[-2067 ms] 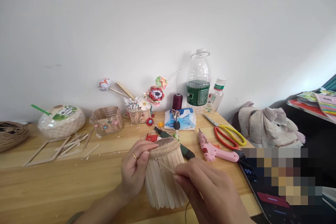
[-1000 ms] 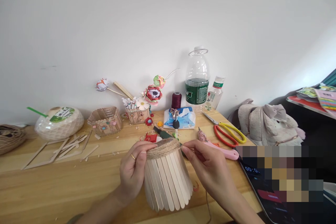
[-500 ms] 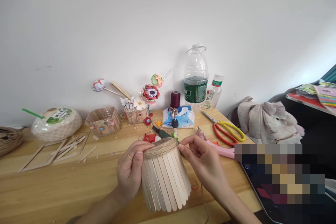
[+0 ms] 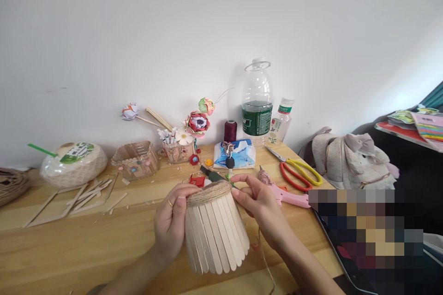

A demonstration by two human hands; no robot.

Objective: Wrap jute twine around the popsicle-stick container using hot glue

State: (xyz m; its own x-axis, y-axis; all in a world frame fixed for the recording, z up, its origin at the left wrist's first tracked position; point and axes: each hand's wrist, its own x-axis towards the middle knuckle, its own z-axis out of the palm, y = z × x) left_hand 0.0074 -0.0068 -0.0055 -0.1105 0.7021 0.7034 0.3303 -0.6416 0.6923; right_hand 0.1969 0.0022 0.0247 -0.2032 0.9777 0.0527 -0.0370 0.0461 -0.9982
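Observation:
A cup-shaped holder of wooden craft sticks (image 4: 216, 235) with jute twine (image 4: 207, 192) wound round its upper end is held above the wooden table (image 4: 69, 235). My left hand (image 4: 171, 228), a ring on one finger, grips the holder's left side. My right hand (image 4: 258, 203) is closed at the upper right edge, pinching the twine against the band. A loose strand of twine (image 4: 265, 258) hangs below my right wrist.
Behind the holder lie a pink glue gun (image 4: 287, 193), red-and-yellow scissors (image 4: 297, 170), a tissue pack (image 4: 235, 154), a big water bottle (image 4: 256, 101) and a maroon thread spool (image 4: 230, 130). Loose craft sticks (image 4: 83, 193), a stick basket (image 4: 135, 160) and a twine ball (image 4: 10, 184) lie left. A tablet (image 4: 346, 249) lies right.
My right hand has moved from in front of the holder, where it pulled the twine taut, up and round to the right edge of the twine band. The holder shifted slightly left.

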